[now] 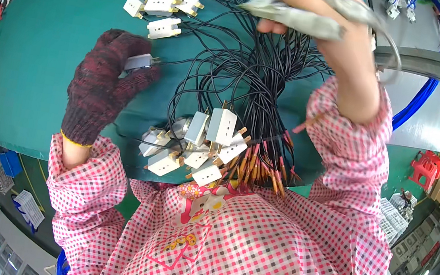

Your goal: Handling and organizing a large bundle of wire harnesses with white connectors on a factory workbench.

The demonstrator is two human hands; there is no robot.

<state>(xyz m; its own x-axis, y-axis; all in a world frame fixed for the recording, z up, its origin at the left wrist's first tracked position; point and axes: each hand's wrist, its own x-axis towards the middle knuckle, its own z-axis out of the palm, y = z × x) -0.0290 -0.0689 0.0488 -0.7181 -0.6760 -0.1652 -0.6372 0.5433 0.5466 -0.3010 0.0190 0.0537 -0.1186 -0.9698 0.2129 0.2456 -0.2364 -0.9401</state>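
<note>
The socket blocks (222,126) are showing smooth white plastic with a soft sheen, and their tabs (177,159) are gleaming like coppery metal. Black cables (267,76) are wearing smooth, slightly glossy plastic-looking insulation. The glove (97,78) is looking coarse, matt and knitted. The checked garment (270,255) is creasing as thin woven-looking cloth. The worktop (42,57) is presenting a smooth, mostly matt green surface. The red stool (425,171) is appearing to be glossy plastic.
</note>
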